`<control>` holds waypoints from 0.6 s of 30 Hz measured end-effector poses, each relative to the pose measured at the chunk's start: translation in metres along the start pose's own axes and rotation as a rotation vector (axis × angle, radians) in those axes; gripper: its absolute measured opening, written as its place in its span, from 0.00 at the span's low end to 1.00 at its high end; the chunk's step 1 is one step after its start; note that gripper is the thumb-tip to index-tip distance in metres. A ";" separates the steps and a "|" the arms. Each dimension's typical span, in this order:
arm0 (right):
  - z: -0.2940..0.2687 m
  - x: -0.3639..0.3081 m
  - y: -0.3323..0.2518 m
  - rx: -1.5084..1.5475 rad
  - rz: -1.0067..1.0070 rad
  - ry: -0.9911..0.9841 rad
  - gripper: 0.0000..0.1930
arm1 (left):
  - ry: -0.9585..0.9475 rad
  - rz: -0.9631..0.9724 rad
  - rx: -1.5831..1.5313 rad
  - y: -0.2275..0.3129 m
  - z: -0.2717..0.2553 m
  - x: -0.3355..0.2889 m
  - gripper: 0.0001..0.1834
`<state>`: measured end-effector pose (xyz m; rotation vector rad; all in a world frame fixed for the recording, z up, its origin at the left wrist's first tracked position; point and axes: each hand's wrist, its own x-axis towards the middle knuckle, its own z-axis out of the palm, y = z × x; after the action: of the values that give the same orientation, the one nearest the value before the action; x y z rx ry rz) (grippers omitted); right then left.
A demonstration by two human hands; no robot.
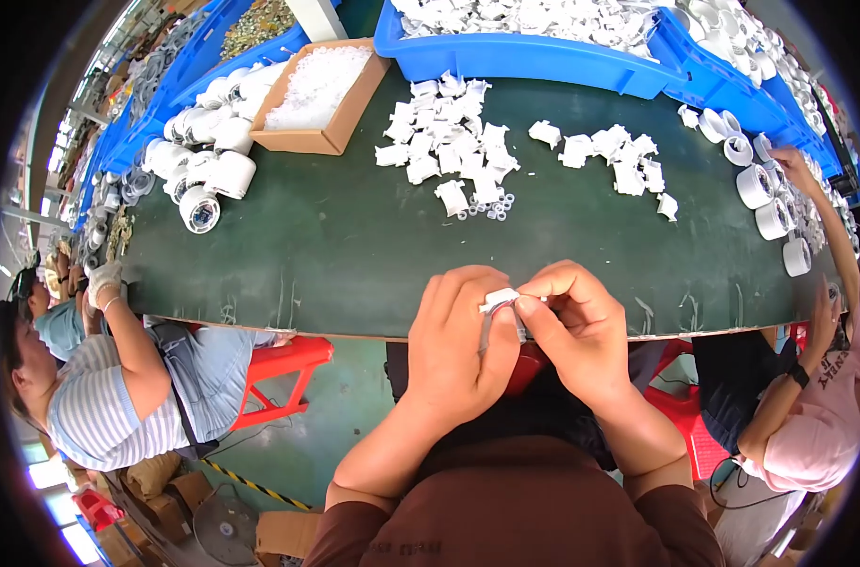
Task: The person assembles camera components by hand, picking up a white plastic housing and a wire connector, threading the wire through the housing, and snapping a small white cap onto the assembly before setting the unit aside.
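Close in front of me, at the table's near edge, my left hand point(460, 345) grips a small white plastic part point(499, 300) between thumb and fingers. My right hand point(581, 326) pinches at the same part from the right, its thumb and forefinger closed near the part's end. Whatever tiny piece may sit in that pinch is mostly hidden. On the green table point(335, 255) ahead lies a loose pile of similar white plastic parts point(449, 132), with several small clear rings point(491, 208) at its near side. A smaller group of white parts point(628, 161) lies to its right.
A cardboard box point(321, 94) of small translucent pieces stands at the back left beside white round housings point(203, 170). Blue bins point(534, 57) of white parts line the back. White rings point(773, 217) stand at the right. Co-workers sit at left point(127, 378) and right point(808, 406).
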<state>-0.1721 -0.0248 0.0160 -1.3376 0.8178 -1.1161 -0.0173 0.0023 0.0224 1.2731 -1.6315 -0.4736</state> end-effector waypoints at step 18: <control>-0.131 0.033 -0.016 -1.107 -0.071 0.322 0.12 | -0.003 0.060 0.062 -0.003 0.000 -0.002 0.05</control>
<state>-0.2879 -0.0956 0.0229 -2.1032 1.7883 -0.9460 -0.0161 0.0030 0.0189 1.2656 -1.6938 -0.3912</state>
